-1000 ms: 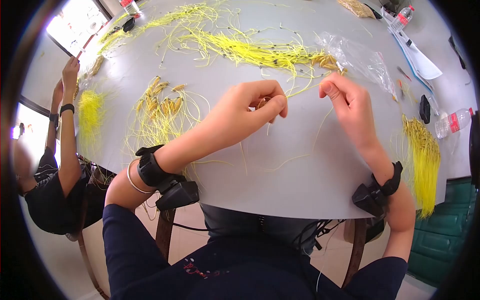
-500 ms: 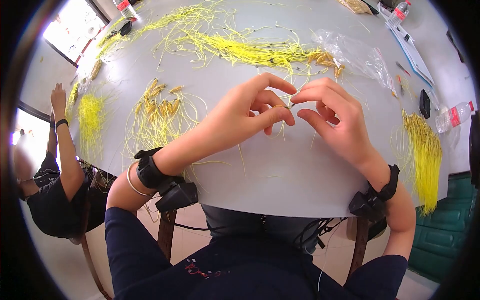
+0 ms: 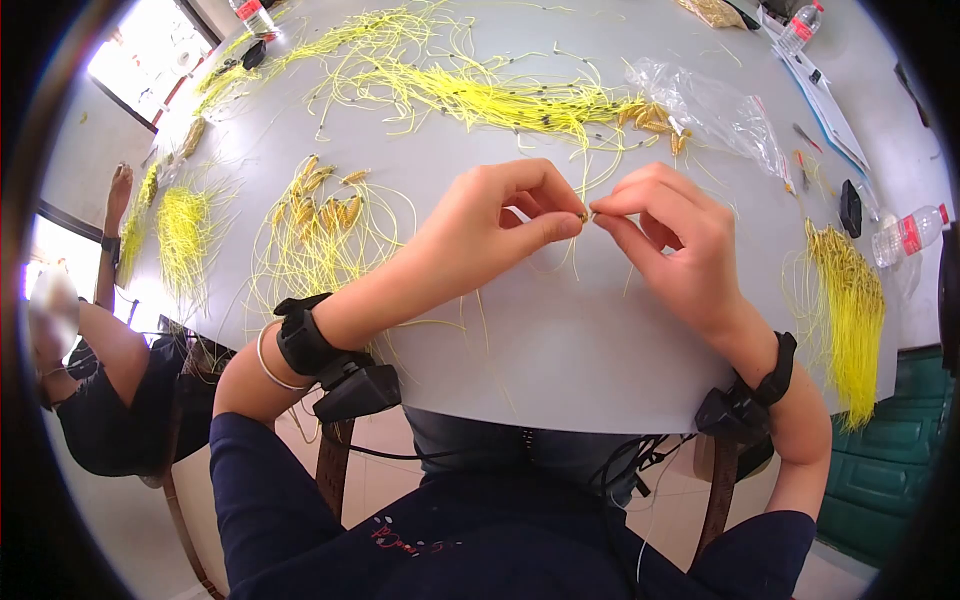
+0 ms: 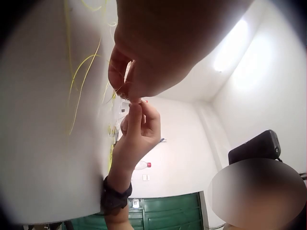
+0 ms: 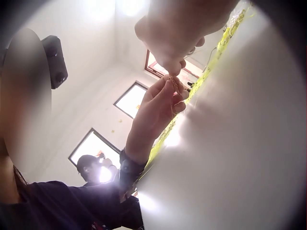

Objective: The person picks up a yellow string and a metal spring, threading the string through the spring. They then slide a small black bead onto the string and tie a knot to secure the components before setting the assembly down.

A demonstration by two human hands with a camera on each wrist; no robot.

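Observation:
Between the thumb and fingers of my left hand (image 3: 520, 210) is a small brass-coloured ribbed coil (image 5: 175, 86), mostly hidden by the fingers in the head view. My right hand (image 3: 680, 225) meets it fingertip to fingertip, thumb and forefinger pinching at the coil's end, where thin yellow line (image 3: 575, 262) comes out. What exactly lies between the right fingertips is too small to tell. Loose line hangs below both hands, over the grey table (image 3: 600, 350). Left of the left hand lies a bunch of similar brass coils (image 3: 325, 205) with tangled yellow line.
A long bundle of yellow lines with dark beads (image 3: 500, 100) stretches across the far side, beside a clear plastic bag (image 3: 705, 110). Another coil-and-line bundle (image 3: 845, 310) hangs over the right edge, near a bottle (image 3: 908, 238). Another person (image 3: 120, 390) sits at the left.
My right hand has come in from the right, where it held line drawn out, to meet the left fingertips. Both hands now pinch close together. The other person's arm has lowered.

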